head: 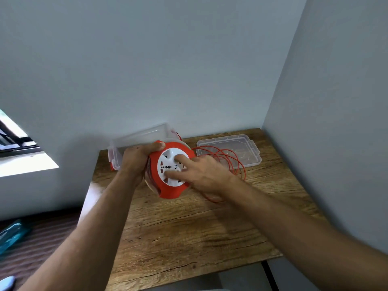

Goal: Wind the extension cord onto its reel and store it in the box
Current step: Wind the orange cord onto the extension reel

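An orange cord reel (170,191) with a white socket face is held tilted just above the wooden table (189,227). My left hand (137,159) grips its left rim and back. My right hand (201,171) rests on the white socket disc, fingers spread and fingertips pressing it. Loose orange cord (235,162) lies in several loops to the right of the reel, partly hidden under my right hand. The clear plastic box (134,137) with orange latches stands behind the reel at the table's back left.
The clear box lid (252,152) lies flat at the back right, with cord loops over its near edge. Grey walls close the table at the back and right. A window sill is at the left; dark floor lies below left.
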